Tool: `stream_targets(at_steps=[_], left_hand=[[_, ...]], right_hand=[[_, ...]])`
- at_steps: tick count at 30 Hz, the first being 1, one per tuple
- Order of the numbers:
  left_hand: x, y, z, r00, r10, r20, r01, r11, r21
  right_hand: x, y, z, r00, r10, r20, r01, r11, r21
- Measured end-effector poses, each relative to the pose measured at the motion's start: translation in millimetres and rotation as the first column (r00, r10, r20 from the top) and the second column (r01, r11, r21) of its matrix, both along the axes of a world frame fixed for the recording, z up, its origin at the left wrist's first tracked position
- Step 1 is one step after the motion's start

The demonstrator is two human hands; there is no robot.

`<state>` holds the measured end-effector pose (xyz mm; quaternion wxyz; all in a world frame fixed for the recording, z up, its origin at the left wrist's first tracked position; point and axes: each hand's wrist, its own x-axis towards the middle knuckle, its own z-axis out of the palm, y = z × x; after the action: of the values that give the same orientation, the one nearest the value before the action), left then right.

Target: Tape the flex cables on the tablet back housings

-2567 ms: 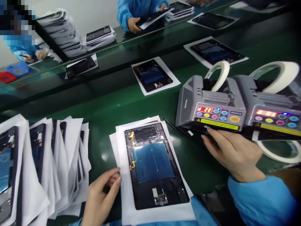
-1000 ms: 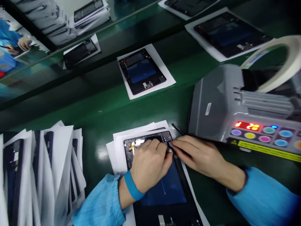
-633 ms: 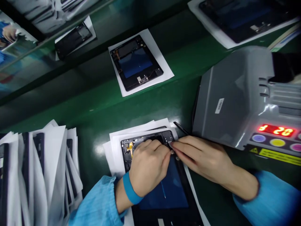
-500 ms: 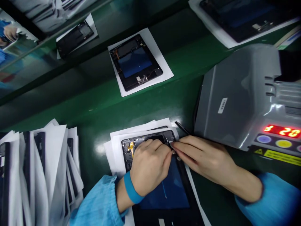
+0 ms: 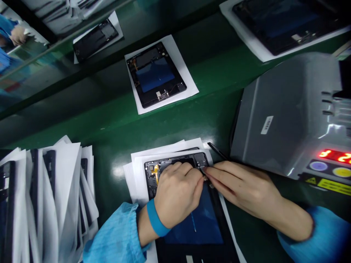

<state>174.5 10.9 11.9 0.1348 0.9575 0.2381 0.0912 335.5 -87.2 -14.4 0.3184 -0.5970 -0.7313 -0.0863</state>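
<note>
An opened tablet (image 5: 203,252) lies on white paper sheets (image 5: 137,160) in front of me, its dark inner side up with a blue panel and an orange flex cable (image 5: 157,173). My left hand (image 5: 179,193), with a blue band round the wrist, rests over the tablet's upper part. Its fingers are curled in, and whatever they pinch is hidden. Just to its right, my right hand (image 5: 244,184) is closed round a slim black tool (image 5: 216,151), perhaps tweezers. The fingertips of both hands nearly meet at the tablet's upper right edge.
Paper-interleaved device parts (image 5: 63,193) stand stacked at left. A grey machine (image 5: 276,113) with a red display fills the right. Another opened tablet (image 5: 156,75) lies on paper ahead, a larger one (image 5: 285,25) beyond it, and a dark phone-like part (image 5: 94,40) far left. A co-worker's hand (image 5: 18,35) shows upper left.
The view has shifted slightly, so the machine sits further right. Both hands keep nearly the same place and grip on the tablet.
</note>
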Motion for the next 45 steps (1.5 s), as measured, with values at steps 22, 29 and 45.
stream_targets(at_steps=[22, 29, 45], left_hand=[[0.5, 0.5, 0.2, 1.000, 0.006, -0.010, -0.006, 1.000, 0.021], [0.4, 0.1, 1.7, 0.999, 0.042, 0.006, -0.041, 0.999, -0.021], [-1.2, 3.4, 4.5, 1.000, -0.008, -0.008, 0.007, 0.999, -0.042]], right_hand=[[-0.1, 2.4, 6.6, 0.998, -0.038, 0.040, 0.043, 0.990, -0.135], [-3.4, -5.1, 14.4, 0.971, -0.038, 0.235, 0.066, 0.991, -0.114], [-6.6, -10.2, 6.4, 0.986, 0.002, 0.165, -0.001, 1.000, -0.010]])
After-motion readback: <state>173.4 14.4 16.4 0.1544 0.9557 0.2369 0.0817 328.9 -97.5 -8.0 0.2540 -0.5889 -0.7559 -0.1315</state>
